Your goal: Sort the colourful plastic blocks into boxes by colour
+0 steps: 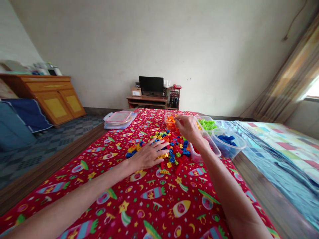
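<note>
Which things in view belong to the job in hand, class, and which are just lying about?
Belongs to the job: left hand, on mixed toy bricks; right hand, by orange bricks; green bricks; tub of blue bricks; probably stacked lids.

Just lying about: monitor; cardboard box; wooden cabinet.

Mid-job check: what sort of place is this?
Most likely a room in a home: a wooden cabinet stands at the left, a monitor sits on a desk ahead, and a curtain hangs at the right.
</note>
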Demonstrator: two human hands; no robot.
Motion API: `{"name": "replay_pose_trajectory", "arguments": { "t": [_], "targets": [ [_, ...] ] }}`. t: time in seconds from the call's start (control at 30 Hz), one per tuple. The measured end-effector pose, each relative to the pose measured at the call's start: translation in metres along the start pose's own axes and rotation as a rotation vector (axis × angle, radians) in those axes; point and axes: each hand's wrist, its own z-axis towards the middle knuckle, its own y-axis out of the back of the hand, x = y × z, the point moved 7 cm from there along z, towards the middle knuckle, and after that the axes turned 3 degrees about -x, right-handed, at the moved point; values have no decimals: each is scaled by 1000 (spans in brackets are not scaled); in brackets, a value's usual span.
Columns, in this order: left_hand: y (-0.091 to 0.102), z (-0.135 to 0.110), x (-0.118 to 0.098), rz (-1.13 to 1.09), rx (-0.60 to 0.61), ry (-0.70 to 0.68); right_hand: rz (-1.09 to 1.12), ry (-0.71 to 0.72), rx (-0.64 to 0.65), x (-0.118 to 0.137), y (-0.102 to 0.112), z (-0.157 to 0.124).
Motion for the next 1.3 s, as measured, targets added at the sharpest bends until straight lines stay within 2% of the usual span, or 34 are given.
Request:
{"name": "replay_pose_trajectory", "arguments": {
  "t": [0.07, 0.2, 0.3, 0.37, 0.47, 0.57, 0.77, 0.97, 1.1, 1.3],
  "targets": [
    [-1, 9, 19, -82, -36, 96, -32, 4, 50, 2, -7, -2],
    [6, 18, 66, -378, -199, 364, -84, 33, 227, 4, -32, -9],
    [7, 16, 97, -433, -157, 505, -132, 73, 377, 5, -55, -19],
    [2, 13, 108, -427, -35, 537, -157, 102, 475, 6, -70, -28],
    [-5, 7, 111, -385, 118, 507, -179, 137, 575, 6, -86, -39],
    [-7, 1, 111, -283, 176, 468, -192, 143, 623, 4, -93, -47],
    [-11, -13, 126, -273, 210, 521, -142, 221, 624, 14, -88, -50],
    [-14, -16, 126, -298, 270, 543, -160, 217, 643, 15, -91, -50],
    [-8, -19, 128, -254, 275, 549, -144, 233, 604, 12, -94, -47],
    [2, -24, 123, -176, 335, 572, -133, 224, 627, 8, -99, -50]
  ]
}}
